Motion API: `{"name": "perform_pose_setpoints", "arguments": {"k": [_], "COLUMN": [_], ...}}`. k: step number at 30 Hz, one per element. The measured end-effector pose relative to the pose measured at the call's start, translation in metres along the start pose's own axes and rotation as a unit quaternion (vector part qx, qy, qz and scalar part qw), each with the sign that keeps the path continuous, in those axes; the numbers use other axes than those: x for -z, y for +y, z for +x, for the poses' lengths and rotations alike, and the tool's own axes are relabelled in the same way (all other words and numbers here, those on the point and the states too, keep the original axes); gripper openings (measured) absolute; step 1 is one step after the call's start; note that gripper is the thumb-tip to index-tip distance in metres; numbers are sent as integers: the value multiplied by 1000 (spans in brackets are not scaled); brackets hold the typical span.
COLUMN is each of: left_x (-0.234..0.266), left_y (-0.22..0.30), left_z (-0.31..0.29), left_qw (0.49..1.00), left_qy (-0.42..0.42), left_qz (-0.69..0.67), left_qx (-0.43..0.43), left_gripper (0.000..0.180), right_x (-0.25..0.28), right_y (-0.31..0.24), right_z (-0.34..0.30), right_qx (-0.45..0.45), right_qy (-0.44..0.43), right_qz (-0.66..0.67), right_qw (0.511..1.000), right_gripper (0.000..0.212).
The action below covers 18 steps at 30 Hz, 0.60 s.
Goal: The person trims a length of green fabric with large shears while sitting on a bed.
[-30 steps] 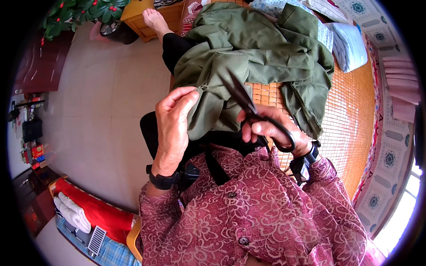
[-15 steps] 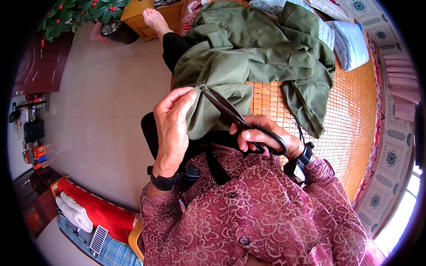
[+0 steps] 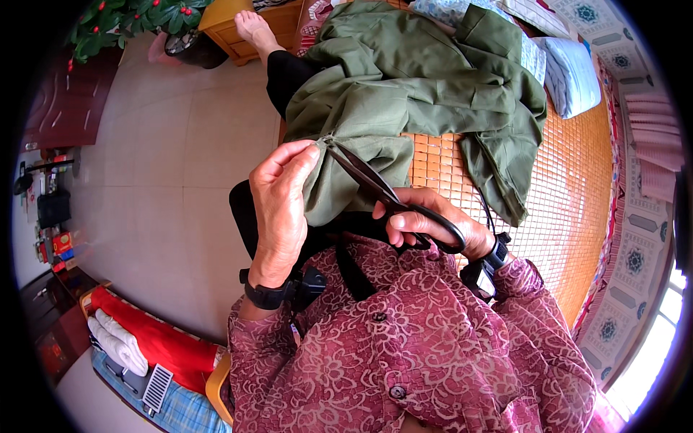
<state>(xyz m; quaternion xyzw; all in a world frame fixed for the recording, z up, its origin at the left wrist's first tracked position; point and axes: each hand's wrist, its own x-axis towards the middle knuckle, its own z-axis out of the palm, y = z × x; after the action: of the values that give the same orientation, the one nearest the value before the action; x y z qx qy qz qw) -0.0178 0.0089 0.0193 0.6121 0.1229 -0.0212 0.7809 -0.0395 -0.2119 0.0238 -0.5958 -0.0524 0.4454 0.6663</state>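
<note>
Left hand (image 3: 280, 198): thumb and forefinger are pinching a gathered bit of the green cloth (image 3: 426, 90), with no gap showing between them.
Right hand (image 3: 449, 220): fingers are curling around the looped black handles of the scissors (image 3: 364, 177), gripping them partly closed.
Blades: they are pointing up and leftward, their tips lying beside the pinched bit — whether they are touching it, I cannot tell.
Green cloth: it is draping in folds over the person's leg and across the tiled mat (image 3: 567, 187).
Wrists: both are wearing black straps.
Beyond: a light-blue folded bundle (image 3: 572, 78) is resting near the cloth; a black plant pot (image 3: 196, 50) is standing on the floor (image 3: 144, 173).
</note>
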Motion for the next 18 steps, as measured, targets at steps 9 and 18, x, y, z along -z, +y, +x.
{"name": "perform_pose_setpoints", "arguments": {"k": [9, 18], "left_x": [-1, 0], "left_y": [1, -2], "left_z": [-2, -3], "left_qw": [1000, 1000], "left_qy": [12, 9], "left_qz": [-5, -11], "left_qx": [0, 13], "left_gripper": [16, 16], "right_x": [0, -2], "right_y": [3, 0], "right_z": [2, 5], "right_qx": [15, 15], "right_qy": [2, 10], "right_qz": [29, 10], "right_qw": [999, 1000], "right_gripper": [36, 39]}}
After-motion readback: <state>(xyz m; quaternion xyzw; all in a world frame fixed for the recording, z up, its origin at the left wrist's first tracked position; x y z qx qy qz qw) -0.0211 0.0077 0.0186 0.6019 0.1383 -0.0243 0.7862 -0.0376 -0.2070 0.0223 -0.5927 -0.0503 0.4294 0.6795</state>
